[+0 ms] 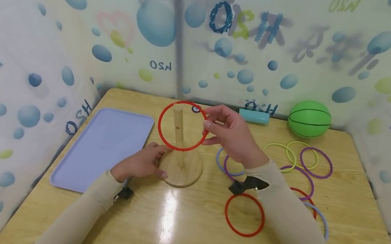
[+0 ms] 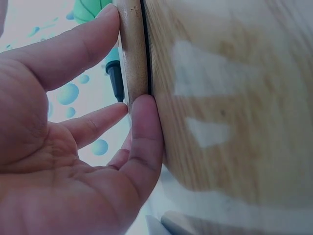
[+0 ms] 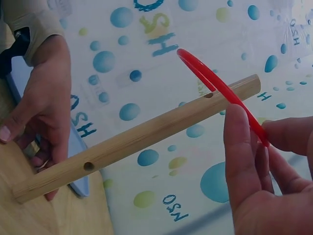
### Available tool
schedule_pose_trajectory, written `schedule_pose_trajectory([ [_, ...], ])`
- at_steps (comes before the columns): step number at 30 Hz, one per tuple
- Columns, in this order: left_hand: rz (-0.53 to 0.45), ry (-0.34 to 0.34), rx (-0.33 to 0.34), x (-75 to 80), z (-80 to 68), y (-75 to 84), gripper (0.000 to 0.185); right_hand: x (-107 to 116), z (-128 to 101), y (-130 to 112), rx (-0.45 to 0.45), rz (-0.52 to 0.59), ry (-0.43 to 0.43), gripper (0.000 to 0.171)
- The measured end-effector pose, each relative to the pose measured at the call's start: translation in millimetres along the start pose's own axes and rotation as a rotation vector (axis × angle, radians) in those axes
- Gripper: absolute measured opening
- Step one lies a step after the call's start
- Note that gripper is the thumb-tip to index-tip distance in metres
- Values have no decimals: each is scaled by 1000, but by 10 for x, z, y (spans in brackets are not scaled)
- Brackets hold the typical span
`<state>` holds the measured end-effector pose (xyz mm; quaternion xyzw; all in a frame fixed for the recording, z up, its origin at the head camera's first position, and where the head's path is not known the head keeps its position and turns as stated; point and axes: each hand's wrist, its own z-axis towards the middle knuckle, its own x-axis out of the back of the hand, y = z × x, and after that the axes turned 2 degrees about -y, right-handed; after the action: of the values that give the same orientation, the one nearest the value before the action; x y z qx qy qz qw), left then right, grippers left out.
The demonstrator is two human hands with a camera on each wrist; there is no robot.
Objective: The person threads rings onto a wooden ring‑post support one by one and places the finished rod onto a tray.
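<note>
Right hand [image 1: 233,139] raised above the wooden surface [image 1: 176,235], thumb and fingers [image 3: 242,147] pinched on the 3 o'clock edge of a red ring [image 1: 182,126]. Ring held nearly upright in the air, framing the top of the wooden peg [image 1: 178,130] in the head view; from the right wrist view, ring just beside the peg's tip, contact impossible to tell. Left hand [image 1: 142,164] low at 9 o'clock of the round wooden base [image 1: 181,170], fingers mostly straight, thumb and fingertips [image 2: 142,122] pressed against the base's rim, nothing wrapped or gripped.

At 9 o'clock of the base, a lilac tray [image 1: 105,148] lying flat on the surface. At 5 o'clock of the base, a second red ring [image 1: 244,215] lying flat. At 3 o'clock, loose rings in yellow [image 1: 280,155], purple [image 1: 316,162] and blue [image 1: 225,165], some overlapping. At 1 o'clock, by the back wall, a green ball [image 1: 309,118] and a teal cylinder [image 1: 254,116] just beside it.
</note>
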<state>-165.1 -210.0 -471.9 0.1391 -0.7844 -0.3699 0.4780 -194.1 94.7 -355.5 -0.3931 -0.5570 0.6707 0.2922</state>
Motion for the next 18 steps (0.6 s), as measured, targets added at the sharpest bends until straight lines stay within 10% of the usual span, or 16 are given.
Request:
schedule_pose_trajectory([
  [18, -12, 3, -17, -8, 13, 10, 81, 176, 12, 657, -227, -73, 63, 33],
])
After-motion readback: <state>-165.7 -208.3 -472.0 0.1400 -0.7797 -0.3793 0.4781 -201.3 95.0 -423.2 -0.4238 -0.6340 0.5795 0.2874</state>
